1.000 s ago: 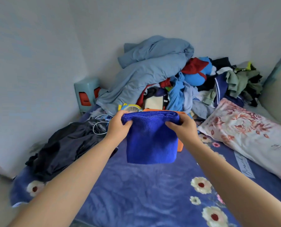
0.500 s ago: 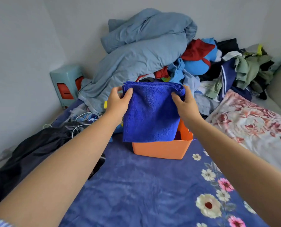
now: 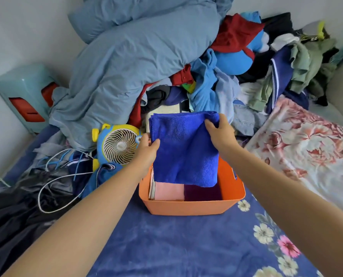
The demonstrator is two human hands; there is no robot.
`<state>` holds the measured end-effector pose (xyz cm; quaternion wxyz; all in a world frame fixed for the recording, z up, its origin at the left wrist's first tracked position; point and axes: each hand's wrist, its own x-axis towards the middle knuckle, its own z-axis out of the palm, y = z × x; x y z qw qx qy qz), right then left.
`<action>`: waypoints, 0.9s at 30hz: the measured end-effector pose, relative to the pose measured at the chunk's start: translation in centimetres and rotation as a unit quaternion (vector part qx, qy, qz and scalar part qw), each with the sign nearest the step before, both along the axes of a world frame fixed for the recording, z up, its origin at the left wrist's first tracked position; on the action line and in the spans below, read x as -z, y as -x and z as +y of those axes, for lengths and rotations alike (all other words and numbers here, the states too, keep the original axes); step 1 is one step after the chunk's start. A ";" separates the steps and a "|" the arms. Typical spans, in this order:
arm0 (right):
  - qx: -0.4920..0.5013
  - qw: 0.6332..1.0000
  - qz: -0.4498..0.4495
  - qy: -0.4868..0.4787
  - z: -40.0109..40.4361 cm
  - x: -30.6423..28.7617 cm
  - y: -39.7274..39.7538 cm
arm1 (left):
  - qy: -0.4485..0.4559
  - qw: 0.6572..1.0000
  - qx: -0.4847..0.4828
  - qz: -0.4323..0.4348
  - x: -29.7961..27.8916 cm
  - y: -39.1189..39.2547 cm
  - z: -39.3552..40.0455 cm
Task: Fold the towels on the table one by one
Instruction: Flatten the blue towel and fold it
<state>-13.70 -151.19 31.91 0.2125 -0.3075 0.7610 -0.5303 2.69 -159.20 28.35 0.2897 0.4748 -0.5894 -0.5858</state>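
Observation:
A folded royal-blue towel [image 3: 183, 150] hangs over the open top of an orange plastic bin [image 3: 190, 204] that stands on the blue floral bedspread. My left hand [image 3: 147, 148] grips the towel's left edge and my right hand [image 3: 219, 132] pinches its upper right corner. Inside the bin lie a folded pink towel [image 3: 169, 190] on the left and a dark purple towel [image 3: 203, 193] on the right, both partly hidden by the blue one.
A blue and yellow toy-shaped fan [image 3: 116, 145] sits left of the bin beside loose white cords [image 3: 52, 188] and dark clothing. A big heap of clothes and a grey-blue duvet [image 3: 130, 56] fills the back. A floral pillow [image 3: 310, 148] lies at right, a teal stool [image 3: 24, 96] at left.
The view has tipped down and closer. Both hands carried the blue towel forward from above the bedspread to over the orange bin, whose inside with the pink and purple towels now shows.

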 end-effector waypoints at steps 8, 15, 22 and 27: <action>0.026 0.988 0.006 -0.153 -4.7 10.4 3.8 | 0.044 0.978 0.082 -0.185 9.1 4.4 -4.8; 0.032 0.950 0.030 -0.311 -5.4 20.7 8.5 | -0.063 0.961 0.114 -0.243 19.1 9.8 -5.1; 0.060 0.917 0.005 -0.395 -4.6 28.6 11.8 | -0.158 0.952 0.084 -0.248 27.6 14.4 -3.2; 0.017 0.927 0.068 -0.368 -4.4 32.1 12.3 | -0.164 0.942 0.051 -0.287 31.0 16.3 -2.3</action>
